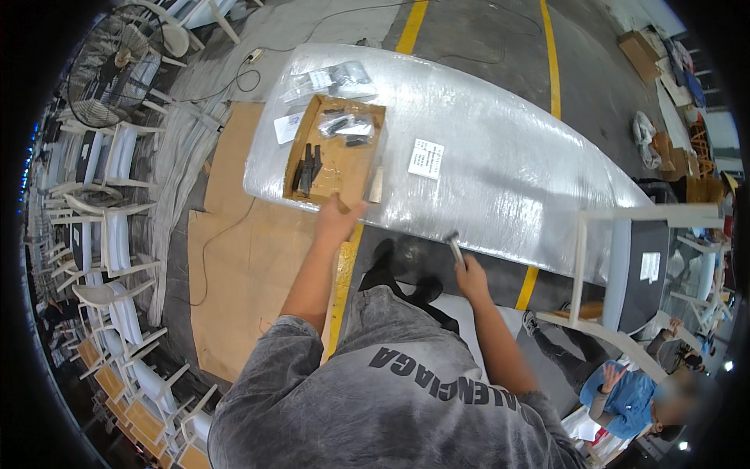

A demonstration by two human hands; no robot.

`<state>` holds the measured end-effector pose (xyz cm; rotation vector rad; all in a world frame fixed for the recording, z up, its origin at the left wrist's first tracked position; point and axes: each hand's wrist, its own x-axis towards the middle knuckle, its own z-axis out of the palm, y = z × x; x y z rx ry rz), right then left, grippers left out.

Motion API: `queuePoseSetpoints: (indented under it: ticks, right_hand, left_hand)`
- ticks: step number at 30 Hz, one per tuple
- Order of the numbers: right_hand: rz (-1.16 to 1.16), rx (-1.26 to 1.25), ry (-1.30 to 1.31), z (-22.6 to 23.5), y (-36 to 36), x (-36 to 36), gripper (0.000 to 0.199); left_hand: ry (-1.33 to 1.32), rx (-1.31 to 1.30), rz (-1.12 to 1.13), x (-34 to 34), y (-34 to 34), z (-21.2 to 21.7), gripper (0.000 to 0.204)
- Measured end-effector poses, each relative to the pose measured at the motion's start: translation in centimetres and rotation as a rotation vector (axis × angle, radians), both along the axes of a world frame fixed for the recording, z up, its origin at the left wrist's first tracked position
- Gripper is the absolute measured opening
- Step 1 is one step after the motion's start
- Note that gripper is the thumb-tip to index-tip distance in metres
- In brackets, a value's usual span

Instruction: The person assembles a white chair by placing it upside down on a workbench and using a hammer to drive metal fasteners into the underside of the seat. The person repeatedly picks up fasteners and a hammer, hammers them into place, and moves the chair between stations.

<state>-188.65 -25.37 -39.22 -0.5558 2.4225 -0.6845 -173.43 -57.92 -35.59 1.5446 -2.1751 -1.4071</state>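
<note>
A long slab wrapped in clear plastic film [500,156] lies across the floor in front of me. On its left end sits an open shallow cardboard box [332,160] with several dark metal parts and small plastic bags of hardware inside. My left hand [337,221] grips the near edge of that box. My right hand [471,277] hovers by the slab's near edge and holds a slim metal tool [455,248] pointing up. A white paper label [426,159] is stuck on the film to the right of the box.
Flat cardboard sheets [242,266] cover the floor to the left. White chairs [117,234] are stacked along the left, with a standing fan [109,66] behind. A white chair frame [625,258] stands at right, and a seated person in blue [625,395] is at lower right.
</note>
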Motion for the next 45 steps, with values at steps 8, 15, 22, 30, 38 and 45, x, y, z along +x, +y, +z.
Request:
queuePoseSetpoints:
  ticks: [8,15,22,30,38,45]
  right_hand:
    - [0.015,-0.053,0.204,-2.3,-16.4,-4.9,0.027]
    - [-0.224,-0.197,0.038,-6.2,-20.6,-4.9,0.026]
    - [-0.168,-0.159,0.181,-5.6,-26.5,-2.9,0.027]
    - [0.143,-0.094,0.148,-5.5,-26.3,-5.3,0.028]
    - [0.163,-0.247,-0.17,-6.3,-18.9,-3.5,0.023]
    - [0.811,0.154,-0.555,-4.0,-20.6,-1.9,0.043]
  left_hand:
    - [-0.074,-0.327,0.245,9.4,-16.8,0.9,0.054]
    - [-0.395,-0.557,0.238,7.7,-20.3,-7.1,0.065]
    - [-0.325,-0.612,0.229,8.8,-19.6,-10.5,0.063]
    - [0.109,-0.416,0.472,8.5,-12.2,-6.5,0.029]
    - [-0.012,0.056,0.217,11.6,5.9,-2.1,0.018]
    - [-0.278,0.42,1.263,29.8,20.0,2.2,0.017]
